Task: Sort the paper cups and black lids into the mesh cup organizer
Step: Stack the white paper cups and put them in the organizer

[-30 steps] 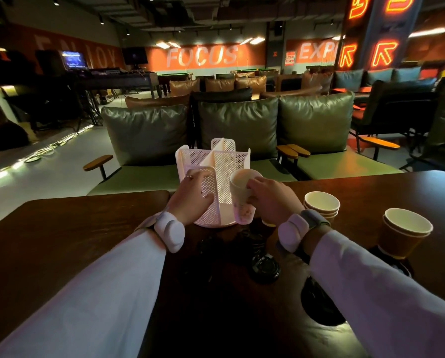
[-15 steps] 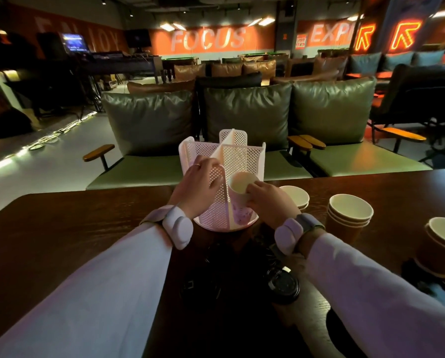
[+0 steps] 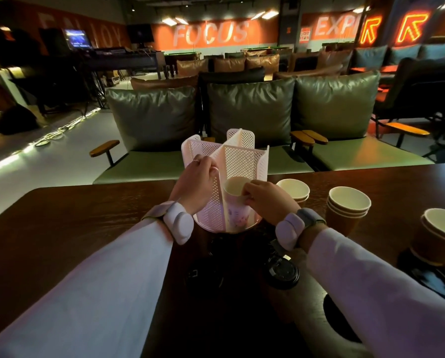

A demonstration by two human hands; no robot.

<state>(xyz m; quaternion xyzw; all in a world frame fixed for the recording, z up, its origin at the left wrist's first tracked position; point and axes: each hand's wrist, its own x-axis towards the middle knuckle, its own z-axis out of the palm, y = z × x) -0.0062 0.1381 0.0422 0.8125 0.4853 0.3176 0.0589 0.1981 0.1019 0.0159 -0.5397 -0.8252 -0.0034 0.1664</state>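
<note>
If the left hand [image 3: 195, 184], fingers curled over a divider, is loosened, the light white mesh cup organizer [image 3: 238, 156] may be tipped by the push. The white, pink-printed paper cup [image 3: 235, 213], upright in the 6 o'clock compartment, is pinched at its rim by the right hand [image 3: 264, 200].

A lounge café: green cushioned sofas [image 3: 247, 117], neon arrow signs [image 3: 412, 27], billiard tables [image 3: 182, 54], big orange wall lettering [image 3: 211, 33].

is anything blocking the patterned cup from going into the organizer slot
Nothing visible does. The cup, pinched at its rim by the right hand, sits low in the open front compartment of the organizer; the left hand grips the mesh wall beside it.
</note>
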